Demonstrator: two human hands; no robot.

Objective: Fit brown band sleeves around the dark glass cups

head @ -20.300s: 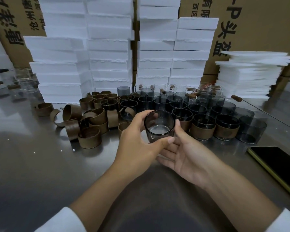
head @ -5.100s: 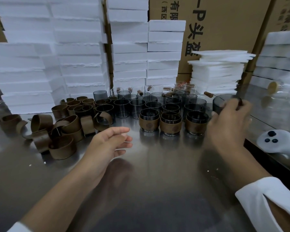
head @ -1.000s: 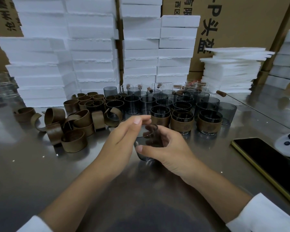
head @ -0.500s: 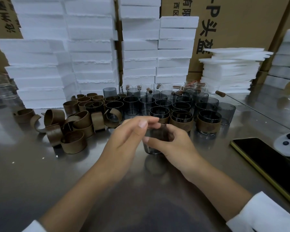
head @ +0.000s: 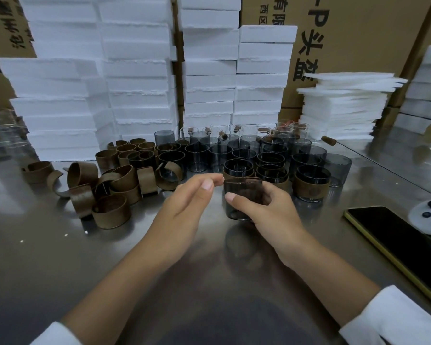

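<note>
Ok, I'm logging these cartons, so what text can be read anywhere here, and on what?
"P头盔": large black print down the right cardboard box.
"有限" and "(西区": smaller print on that box, cut off by foam blocks and the frame edge.
Left cardboard box: black Chinese characters, turned and cut off; unreadable.
Brown band sleeve on a front cup: faint stamp, too blurred.

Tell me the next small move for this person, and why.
Probably the left hand should reach left to the pile of loose brown band sleeves and pick one up. The dark glass cup gripped by the right hand has no sleeve yet, and the left hand holds nothing.
</note>
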